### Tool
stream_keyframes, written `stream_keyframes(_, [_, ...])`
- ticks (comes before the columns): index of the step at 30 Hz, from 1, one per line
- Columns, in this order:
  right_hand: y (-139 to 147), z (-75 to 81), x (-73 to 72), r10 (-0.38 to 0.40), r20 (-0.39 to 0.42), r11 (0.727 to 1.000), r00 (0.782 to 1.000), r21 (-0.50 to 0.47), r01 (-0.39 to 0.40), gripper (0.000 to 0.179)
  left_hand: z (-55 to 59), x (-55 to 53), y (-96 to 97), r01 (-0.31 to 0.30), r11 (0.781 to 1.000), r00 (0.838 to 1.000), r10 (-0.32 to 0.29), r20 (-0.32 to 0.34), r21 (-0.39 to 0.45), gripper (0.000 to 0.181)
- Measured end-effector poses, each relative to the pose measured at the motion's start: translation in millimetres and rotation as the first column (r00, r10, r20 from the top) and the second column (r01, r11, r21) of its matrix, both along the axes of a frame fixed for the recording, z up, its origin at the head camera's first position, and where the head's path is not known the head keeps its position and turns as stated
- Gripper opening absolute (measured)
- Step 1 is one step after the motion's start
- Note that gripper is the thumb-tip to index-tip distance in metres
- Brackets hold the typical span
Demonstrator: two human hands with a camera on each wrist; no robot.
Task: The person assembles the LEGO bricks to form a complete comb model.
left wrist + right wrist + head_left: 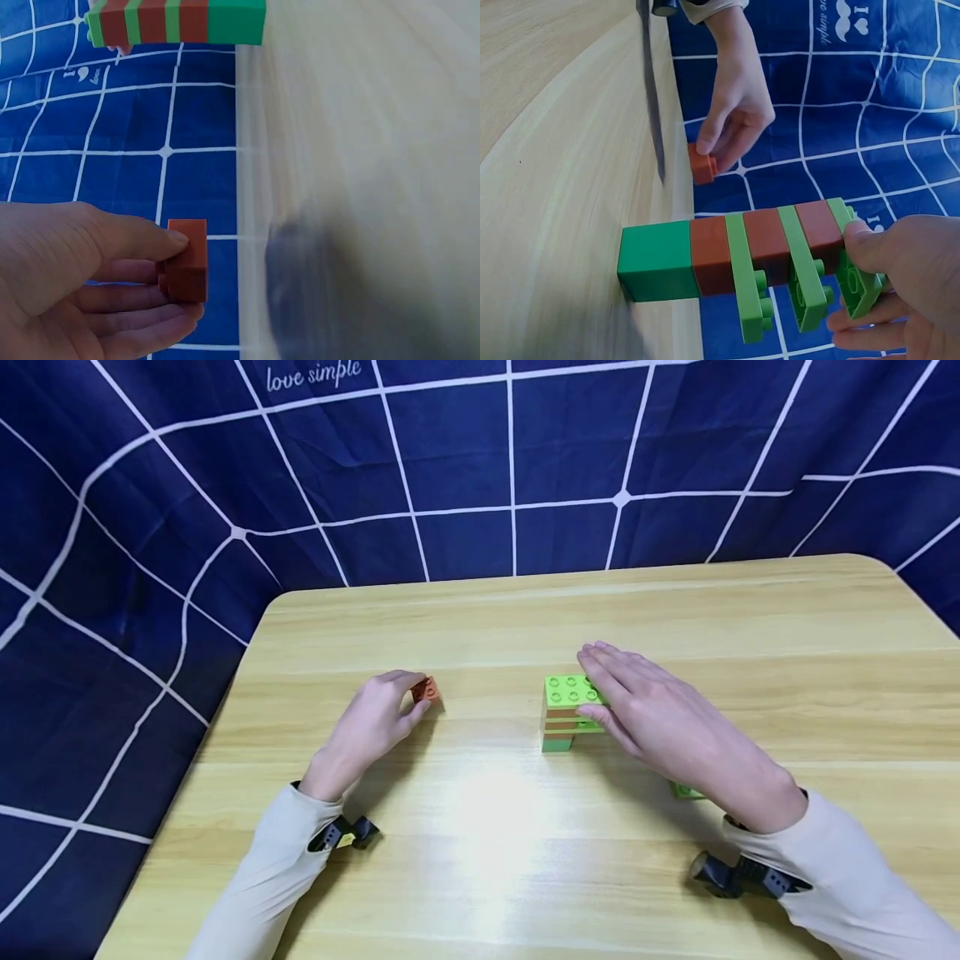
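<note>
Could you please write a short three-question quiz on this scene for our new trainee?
1. What does the left hand hold?
2. True or false: the tower has a reddish-brown block at its bottom.
3. How many light green layers does the tower show: A) one, B) three, C) five?

Key:
1. A reddish-brown brick.
2. False; the bottom block is green.
3. B.
</note>
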State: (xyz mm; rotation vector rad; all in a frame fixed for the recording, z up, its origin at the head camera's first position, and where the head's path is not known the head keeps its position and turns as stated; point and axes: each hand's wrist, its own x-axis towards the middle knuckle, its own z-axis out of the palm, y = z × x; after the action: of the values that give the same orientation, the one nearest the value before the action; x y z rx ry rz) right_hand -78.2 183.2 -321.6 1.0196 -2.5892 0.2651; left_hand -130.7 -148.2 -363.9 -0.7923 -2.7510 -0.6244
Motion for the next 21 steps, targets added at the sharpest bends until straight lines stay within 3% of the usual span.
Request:
stream_keyframes(9, [-0.4,-1.0,0.7,0.007,-0.014,1.000,1.000,-0.015,-0.007,0.063,12.9,0.7,18.9,0.045,0.998,0.998,-0.046,-0.041,-0.035,0.030])
stream_keyframes(21, [0.1,0.6,0.5,-0.002,-0.008,1.000,1.000,-0.005,0.002,0.061,21.2,-0.4,35.0,0.087,0.995,0.993,-0.091,-0.081,-0.057,0.030])
